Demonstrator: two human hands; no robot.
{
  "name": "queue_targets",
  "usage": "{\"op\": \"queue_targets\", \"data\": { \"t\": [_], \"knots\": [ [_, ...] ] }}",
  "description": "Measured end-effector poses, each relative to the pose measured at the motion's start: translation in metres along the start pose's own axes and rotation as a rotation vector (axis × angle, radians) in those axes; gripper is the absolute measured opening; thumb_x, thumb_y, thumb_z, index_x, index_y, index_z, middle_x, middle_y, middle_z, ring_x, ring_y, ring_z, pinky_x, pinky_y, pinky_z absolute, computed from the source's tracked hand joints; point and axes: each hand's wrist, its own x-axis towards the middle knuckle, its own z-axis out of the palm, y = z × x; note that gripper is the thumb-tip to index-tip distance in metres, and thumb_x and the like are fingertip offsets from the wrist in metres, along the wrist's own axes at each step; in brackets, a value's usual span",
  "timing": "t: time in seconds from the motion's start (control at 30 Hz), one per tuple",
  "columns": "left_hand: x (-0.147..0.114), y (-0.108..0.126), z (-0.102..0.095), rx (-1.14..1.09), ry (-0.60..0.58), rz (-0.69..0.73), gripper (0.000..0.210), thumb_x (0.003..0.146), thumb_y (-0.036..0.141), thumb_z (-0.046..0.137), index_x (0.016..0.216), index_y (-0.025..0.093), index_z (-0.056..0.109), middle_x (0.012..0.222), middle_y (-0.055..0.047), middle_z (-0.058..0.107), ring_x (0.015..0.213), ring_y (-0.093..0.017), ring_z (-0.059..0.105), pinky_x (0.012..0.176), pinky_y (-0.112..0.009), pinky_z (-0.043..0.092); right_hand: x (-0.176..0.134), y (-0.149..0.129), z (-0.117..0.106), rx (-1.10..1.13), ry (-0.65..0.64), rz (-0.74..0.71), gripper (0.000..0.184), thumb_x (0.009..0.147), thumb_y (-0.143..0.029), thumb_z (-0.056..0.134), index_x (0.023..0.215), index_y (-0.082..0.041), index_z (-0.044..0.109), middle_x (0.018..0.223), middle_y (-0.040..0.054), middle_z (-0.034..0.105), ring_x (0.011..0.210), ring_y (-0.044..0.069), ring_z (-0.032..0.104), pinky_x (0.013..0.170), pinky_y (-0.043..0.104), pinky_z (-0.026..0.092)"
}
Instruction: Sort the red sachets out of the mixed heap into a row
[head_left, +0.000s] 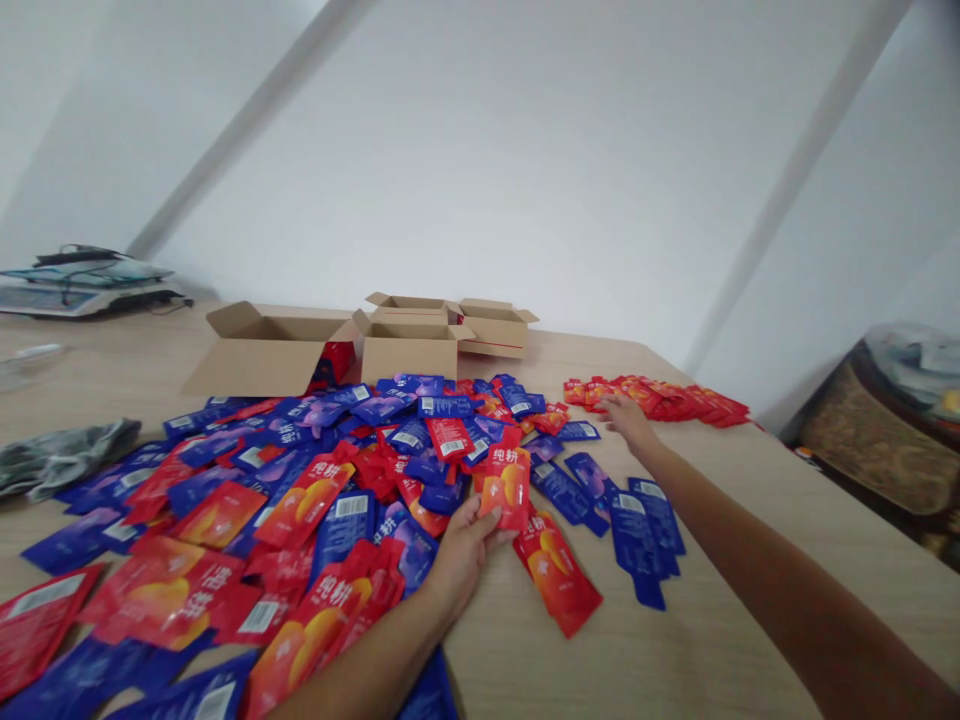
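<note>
My left hand [469, 550] is closed on a red pouch [506, 487] with orange fruit printed on it, held upright over the table by its lower edge. Farther off on the right, my right hand [626, 415] has its fingers stretched out, at the near left end of a row of overlapping red pouches [675, 402]. Whether those fingertips touch the row I cannot tell. Left of my hands spreads a big mixed heap of red and blue pouches [352, 515]. Another red pouch [559, 575] lies flat just right of my left hand, and blue pouches [637, 530] lie below my right forearm.
Several open cardboard boxes [409, 352] stand behind the heap, one with pouches by its side. A grey cloth [64, 455] lies at the left edge. Toward the back left is a flat device [82, 285] with cables. A brown-patterned bulky object [885, 430] stands beyond the table's right edge.
</note>
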Motion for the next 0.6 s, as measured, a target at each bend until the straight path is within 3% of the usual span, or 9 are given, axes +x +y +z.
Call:
{"op": "queue_targets", "data": {
  "t": [0.13, 0.23, 0.33, 0.47, 0.53, 0.6],
  "knots": [
    [-0.004, 0.004, 0.004, 0.001, 0.009, 0.038, 0.033, 0.068, 0.021, 0.075, 0.097, 0.011, 0.064, 0.100, -0.010, 0.069, 0.086, -0.020, 0.066, 0.073, -0.030, 0.055, -0.086, -0.020, 0.024, 0.171, -0.492, -0.028, 0.028, 0.086, -0.037, 0.048, 0.091, -0.016, 0.065, 0.073, 0.0023, 0.068, 0.049, 0.011, 0.055, 0.040, 0.019, 0.037],
    [-0.006, 0.007, 0.006, 0.045, -0.009, 0.068, 0.032, 0.069, 0.027, 0.074, 0.096, 0.012, 0.064, 0.099, -0.009, 0.070, 0.082, -0.019, 0.067, 0.072, -0.029, 0.054, -0.146, -0.039, 0.044, 0.156, -0.602, -0.170, 0.026, 0.082, -0.039, 0.054, 0.071, -0.019, 0.065, 0.061, -0.0008, 0.065, 0.049, 0.011, 0.055, 0.045, 0.020, 0.040],
    [-0.007, 0.007, 0.007, 0.165, -0.046, 0.084, 0.032, 0.070, 0.035, 0.074, 0.092, 0.014, 0.064, 0.081, -0.006, 0.072, 0.064, -0.016, 0.066, 0.061, -0.026, 0.052, -0.173, -0.050, 0.057, 0.219, -0.614, -0.171, 0.021, 0.081, -0.038, 0.055, 0.070, -0.020, 0.061, 0.061, -0.0021, 0.064, 0.052, 0.012, 0.059, 0.047, 0.020, 0.042],
    [-0.006, -0.001, 0.005, 0.398, -0.141, 0.078, 0.032, 0.068, 0.043, 0.073, 0.063, 0.014, 0.061, 0.051, -0.002, 0.065, 0.043, -0.011, 0.055, 0.047, -0.021, 0.042, -0.154, -0.044, 0.052, 0.354, -0.567, 0.035, 0.026, 0.079, -0.046, 0.054, 0.077, -0.020, 0.055, 0.048, -0.0045, 0.059, 0.039, 0.012, 0.055, 0.035, 0.018, 0.035],
    [-0.006, -0.006, 0.003, 0.447, -0.188, 0.045, 0.035, 0.071, 0.046, 0.069, 0.059, 0.015, 0.059, 0.050, -0.002, 0.064, 0.043, -0.011, 0.054, 0.047, -0.020, 0.041, -0.125, -0.029, 0.038, 0.369, -0.430, 0.039, 0.030, 0.077, -0.049, 0.055, 0.079, -0.019, 0.056, 0.042, -0.0056, 0.054, 0.034, 0.012, 0.049, 0.034, 0.019, 0.034],
    [-0.005, -0.009, 0.001, 0.465, -0.204, 0.021, 0.036, 0.075, 0.049, 0.064, 0.062, 0.015, 0.061, 0.051, -0.002, 0.065, 0.044, -0.011, 0.054, 0.048, -0.021, 0.040, -0.088, -0.009, 0.019, 0.332, -0.211, -0.006, 0.033, 0.075, -0.050, 0.056, 0.081, -0.017, 0.058, 0.042, -0.0051, 0.053, 0.035, 0.011, 0.048, 0.036, 0.020, 0.035]
  ]
}}
